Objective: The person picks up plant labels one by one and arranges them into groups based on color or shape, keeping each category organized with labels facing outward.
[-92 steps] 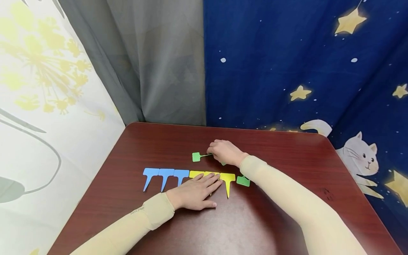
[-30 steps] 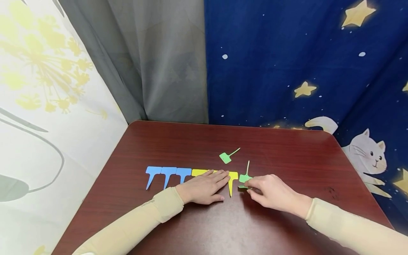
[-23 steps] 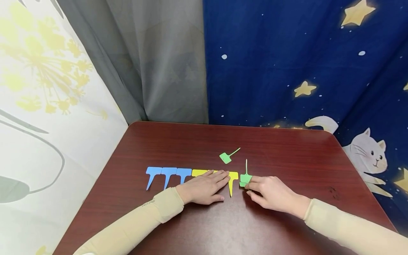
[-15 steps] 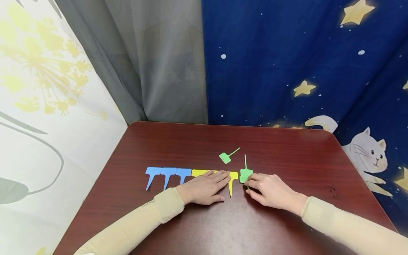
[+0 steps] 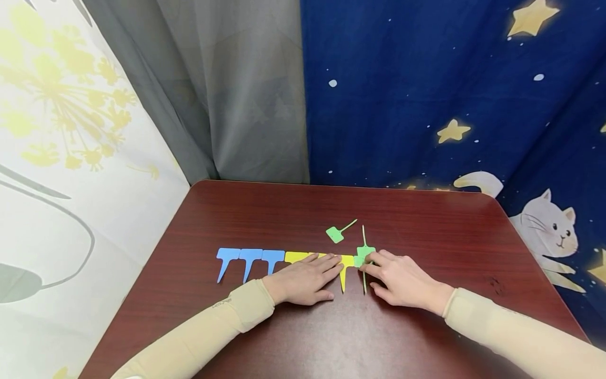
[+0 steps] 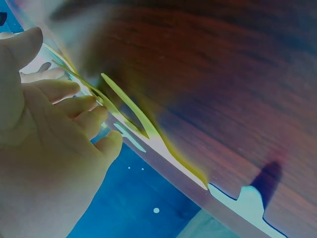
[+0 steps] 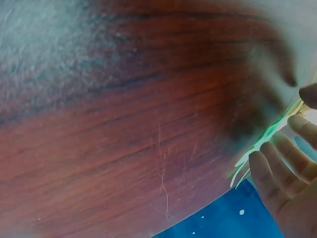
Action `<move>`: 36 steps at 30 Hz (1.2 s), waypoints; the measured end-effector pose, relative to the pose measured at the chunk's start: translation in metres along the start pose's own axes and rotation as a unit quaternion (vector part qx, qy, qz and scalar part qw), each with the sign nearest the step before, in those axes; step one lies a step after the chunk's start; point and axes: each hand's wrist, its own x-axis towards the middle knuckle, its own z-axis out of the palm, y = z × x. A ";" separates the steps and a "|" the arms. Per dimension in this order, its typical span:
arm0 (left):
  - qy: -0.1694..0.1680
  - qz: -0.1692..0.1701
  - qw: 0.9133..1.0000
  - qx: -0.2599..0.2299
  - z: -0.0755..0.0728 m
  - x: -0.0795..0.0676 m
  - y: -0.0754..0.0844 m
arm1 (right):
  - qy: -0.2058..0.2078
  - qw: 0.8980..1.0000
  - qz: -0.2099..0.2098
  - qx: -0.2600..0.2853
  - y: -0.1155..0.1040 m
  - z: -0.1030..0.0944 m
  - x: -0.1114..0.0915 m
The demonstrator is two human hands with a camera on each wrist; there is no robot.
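Observation:
In the head view my left hand (image 5: 305,281) lies flat over the row of T-shaped yellow plant labels (image 5: 347,261), partly hiding them. Three blue plant labels (image 5: 229,255) continue that row leftward, stems toward me. My right hand (image 5: 402,279) touches a green plant label (image 5: 357,261) at the row's right end with its fingertips; the stem points toward me. Overlapping it is another green label (image 5: 364,250), stem pointing away. The right wrist view shows the right fingers (image 7: 277,171) fairly straight beside the green labels (image 7: 270,131).
A third green label (image 5: 335,235) lies apart behind the row, its stem slanting to the far right. Everything rests on a dark red-brown wooden table (image 5: 265,210). Grey and blue curtains (image 5: 426,95) hang behind its far edge, and a white patterned cloth (image 5: 94,221) at left.
The right hand carried a green label from the back to the row's right end, then slid it up against the last yellow one, shifting the other green label away. The left hand stays put.

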 end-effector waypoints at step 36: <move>0.022 0.062 0.997 0.038 -0.015 0.029 0.033 | -0.039 0.984 -0.096 -0.145 0.093 0.001 0.055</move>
